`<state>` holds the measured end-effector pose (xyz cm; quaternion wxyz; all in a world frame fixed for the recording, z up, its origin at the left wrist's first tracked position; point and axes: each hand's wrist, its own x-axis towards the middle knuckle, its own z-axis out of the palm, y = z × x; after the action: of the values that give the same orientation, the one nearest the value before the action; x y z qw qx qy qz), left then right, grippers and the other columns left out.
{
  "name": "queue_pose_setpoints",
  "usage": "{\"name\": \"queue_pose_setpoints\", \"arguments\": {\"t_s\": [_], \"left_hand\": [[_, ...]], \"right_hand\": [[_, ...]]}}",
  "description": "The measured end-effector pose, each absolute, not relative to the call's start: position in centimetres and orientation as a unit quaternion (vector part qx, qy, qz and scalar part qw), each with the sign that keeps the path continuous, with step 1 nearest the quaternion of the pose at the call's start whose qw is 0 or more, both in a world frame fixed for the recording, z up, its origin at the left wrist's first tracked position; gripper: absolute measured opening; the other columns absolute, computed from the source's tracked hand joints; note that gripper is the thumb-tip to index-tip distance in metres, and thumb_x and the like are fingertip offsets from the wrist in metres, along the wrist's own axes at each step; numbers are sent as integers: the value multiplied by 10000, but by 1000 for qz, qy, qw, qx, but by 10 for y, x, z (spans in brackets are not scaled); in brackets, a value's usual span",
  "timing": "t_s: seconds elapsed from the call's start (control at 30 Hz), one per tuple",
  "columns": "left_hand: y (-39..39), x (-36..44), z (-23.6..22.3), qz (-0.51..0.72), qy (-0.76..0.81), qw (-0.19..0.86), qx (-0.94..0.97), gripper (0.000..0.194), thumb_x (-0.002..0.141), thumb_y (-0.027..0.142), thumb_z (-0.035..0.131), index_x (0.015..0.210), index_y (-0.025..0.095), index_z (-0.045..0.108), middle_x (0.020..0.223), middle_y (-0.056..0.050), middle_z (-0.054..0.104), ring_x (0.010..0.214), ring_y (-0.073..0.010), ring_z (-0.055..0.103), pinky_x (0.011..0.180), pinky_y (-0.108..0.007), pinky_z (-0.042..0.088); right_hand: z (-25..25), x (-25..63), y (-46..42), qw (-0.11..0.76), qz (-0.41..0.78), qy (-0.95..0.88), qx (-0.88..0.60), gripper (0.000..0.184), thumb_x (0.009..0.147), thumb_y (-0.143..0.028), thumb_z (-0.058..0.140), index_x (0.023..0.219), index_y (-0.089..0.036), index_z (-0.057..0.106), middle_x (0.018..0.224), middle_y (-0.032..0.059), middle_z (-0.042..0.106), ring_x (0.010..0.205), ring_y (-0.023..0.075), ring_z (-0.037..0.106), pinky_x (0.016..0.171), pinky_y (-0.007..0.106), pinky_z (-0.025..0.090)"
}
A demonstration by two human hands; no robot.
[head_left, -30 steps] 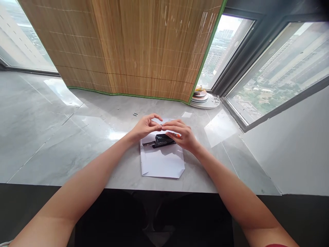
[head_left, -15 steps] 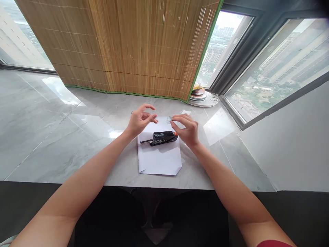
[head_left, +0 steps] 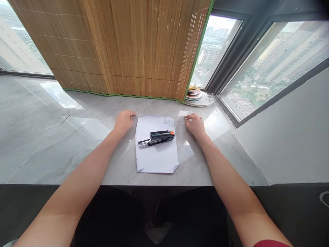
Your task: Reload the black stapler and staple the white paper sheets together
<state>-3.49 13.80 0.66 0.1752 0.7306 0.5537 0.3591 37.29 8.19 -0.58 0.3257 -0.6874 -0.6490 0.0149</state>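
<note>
A black stapler (head_left: pixel 161 137) with an orange end lies across a stack of white paper (head_left: pixel 156 161). Its metal staple tray (head_left: pixel 144 142) sticks out to the left. My left hand (head_left: pixel 124 122) rests on the counter just left of the paper's top corner, fingers curled closed, with nothing visible in it. On the other side, my right hand (head_left: pixel 195 125) rests loosely fisted, a little apart from the paper's right edge. Neither hand touches the stapler. Small printed-looking marks (head_left: pixel 169 121) show at the paper's top right. The lower paper corners are folded.
A bamboo blind (head_left: pixel 128 51) with green edging hangs behind the grey marbled counter (head_left: pixel 77 151). Stacked plates (head_left: pixel 194 97) stand by the window corner. A white wall (head_left: pixel 288 137) bounds the right side. Patches of reflected light lie on the counter.
Both hands have come down from above the stapler and moved apart to the paper's two sides, their fingers now curled. The stapler stays on the paper. The view has shifted slightly.
</note>
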Motion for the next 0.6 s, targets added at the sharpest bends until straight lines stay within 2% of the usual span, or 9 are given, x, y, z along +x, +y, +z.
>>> {"name": "queue_pose_setpoints", "arguments": {"t_s": [0.1, 0.2, 0.33, 0.4, 0.47, 0.53, 0.6], "left_hand": [[140, -38, 6, 339, 556, 150, 744, 180, 872, 171, 653, 914, 208, 824, 1050, -135, 800, 1093, -351, 710, 1142, -494, 506], [142, -40, 4, 337, 563, 136, 742, 175, 868, 202, 663, 932, 226, 825, 1000, -132, 757, 1018, -341, 698, 1092, -496, 534], [140, -36, 6, 357, 567, 172, 722, 101, 883, 241, 702, 883, 238, 804, 970, -126, 688, 1063, -354, 677, 1109, -520, 524], [136, -31, 11, 370, 554, 196, 720, 107, 903, 233, 694, 900, 226, 800, 1036, -135, 704, 1098, -346, 679, 1147, -523, 497], [129, -24, 18, 396, 531, 217, 717, 136, 926, 237, 680, 974, 214, 804, 1109, -138, 745, 1089, -321, 685, 1147, -505, 497], [122, -15, 24, 432, 502, 247, 707, 186, 949, 275, 678, 1064, 207, 807, 1144, -126, 783, 1066, -293, 693, 1101, -469, 528], [115, -5, 27, 466, 464, 299, 691, 240, 959, 334, 696, 1121, 199, 811, 1149, -113, 802, 1046, -265, 706, 1036, -421, 558]], "right_hand": [[-8, 377, 84, 342, 14, -652, -677, 346, 830, -163, 568, 1019, -198, 856, 1030, 91, 801, 915, 246, 715, 991, 437, 550], [-5, 376, 82, 355, 26, -646, -675, 268, 807, -173, 566, 887, -191, 820, 957, 91, 793, 800, 228, 678, 968, 440, 552], [13, 360, 73, 422, 57, -637, -643, 173, 868, -287, 614, 824, -220, 768, 893, 60, 786, 702, 199, 630, 868, 404, 571], [25, 347, 64, 469, 64, -660, -583, 221, 936, -385, 633, 837, -233, 759, 871, 49, 764, 730, 203, 636, 795, 378, 570], [36, 332, 53, 488, 81, -710, -501, 289, 1007, -460, 622, 890, -241, 770, 893, 54, 755, 814, 216, 666, 791, 370, 574], [41, 315, 41, 461, 126, -772, -418, 322, 1054, -510, 608, 1023, -246, 790, 1013, 72, 780, 936, 227, 701, 849, 376, 590], [40, 298, 31, 392, 174, -835, -346, 343, 1049, -529, 662, 1223, -255, 773, 1163, 87, 792, 1056, 240, 719, 912, 385, 600]]}}
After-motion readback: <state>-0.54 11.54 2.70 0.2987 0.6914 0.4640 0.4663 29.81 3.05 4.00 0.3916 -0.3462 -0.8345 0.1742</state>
